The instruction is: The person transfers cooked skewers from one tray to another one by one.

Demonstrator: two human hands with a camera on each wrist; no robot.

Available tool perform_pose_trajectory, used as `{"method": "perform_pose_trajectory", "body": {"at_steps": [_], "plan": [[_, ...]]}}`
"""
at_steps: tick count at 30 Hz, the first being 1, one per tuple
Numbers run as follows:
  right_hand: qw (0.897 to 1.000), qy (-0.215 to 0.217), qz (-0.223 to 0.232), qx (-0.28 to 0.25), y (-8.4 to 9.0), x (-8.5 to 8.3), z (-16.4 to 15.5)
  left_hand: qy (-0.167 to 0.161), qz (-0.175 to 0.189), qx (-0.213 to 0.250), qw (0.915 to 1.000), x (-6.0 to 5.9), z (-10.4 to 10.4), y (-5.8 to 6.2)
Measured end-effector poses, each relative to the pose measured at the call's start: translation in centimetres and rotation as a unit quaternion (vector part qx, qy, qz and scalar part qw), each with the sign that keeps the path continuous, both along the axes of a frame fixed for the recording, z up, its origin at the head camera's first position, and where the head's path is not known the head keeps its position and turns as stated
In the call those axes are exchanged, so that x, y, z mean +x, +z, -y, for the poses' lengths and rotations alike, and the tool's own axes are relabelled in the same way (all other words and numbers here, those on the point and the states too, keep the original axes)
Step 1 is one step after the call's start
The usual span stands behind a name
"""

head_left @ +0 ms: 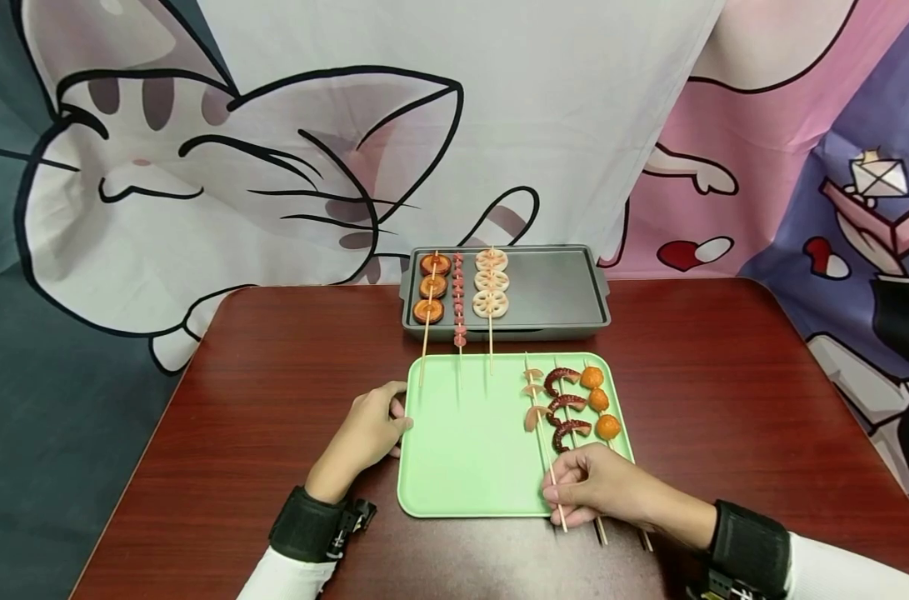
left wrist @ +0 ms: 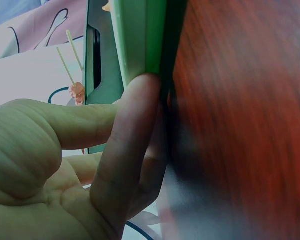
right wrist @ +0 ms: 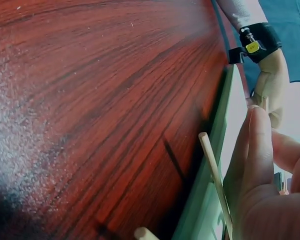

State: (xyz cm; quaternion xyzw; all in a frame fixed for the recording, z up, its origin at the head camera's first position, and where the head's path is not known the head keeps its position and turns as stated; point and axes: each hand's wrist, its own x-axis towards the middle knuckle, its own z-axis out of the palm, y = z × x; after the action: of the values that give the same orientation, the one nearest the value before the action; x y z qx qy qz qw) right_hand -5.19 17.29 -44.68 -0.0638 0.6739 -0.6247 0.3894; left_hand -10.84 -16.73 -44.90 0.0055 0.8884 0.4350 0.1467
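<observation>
My left hand grips the left edge of the light green tray; in the left wrist view its fingers pinch the tray's rim. Over the tray's front right part, my right hand pinches the lower stick of a skewer of pale brownish-pink pieces, whose stick end pokes out below the fingers. Right of it on the tray lie a skewer of dark red curled tentacles and a skewer of orange balls. The right hand partly covers their sticks, whose ends jut past the front rim.
Behind the green tray stands a grey metal tray. On its left half lie skewers of browned round slices, small pink pieces and lotus root slices, their sticks reaching over the green tray. A printed cloth hangs behind the wooden table.
</observation>
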Motion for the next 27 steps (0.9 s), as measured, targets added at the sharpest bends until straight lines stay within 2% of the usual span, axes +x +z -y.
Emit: {"method": "perform_pose_trajectory", "body": {"at_steps": [6, 12, 19, 27], "plan": [[1.0, 0.015, -0.023, 0.006, -0.12, -0.09, 0.26, -0.004, 0.003, 0.0, 1.0, 0.0, -0.06, 0.03], [0.997, 0.031, -0.056, 0.048, -0.03, -0.19, 0.54, -0.003, 0.002, -0.005, 1.0, 0.02, -0.08, 0.05], [0.985, 0.048, -0.12, 0.113, 0.29, -0.16, 0.79, -0.003, 0.002, -0.005, 1.0, 0.01, -0.13, 0.09], [0.978, 0.071, -0.136, 0.139, 0.45, 0.0, 0.76, -0.005, 0.0, 0.0, 1.0, -0.01, -0.01, 0.14]]}}
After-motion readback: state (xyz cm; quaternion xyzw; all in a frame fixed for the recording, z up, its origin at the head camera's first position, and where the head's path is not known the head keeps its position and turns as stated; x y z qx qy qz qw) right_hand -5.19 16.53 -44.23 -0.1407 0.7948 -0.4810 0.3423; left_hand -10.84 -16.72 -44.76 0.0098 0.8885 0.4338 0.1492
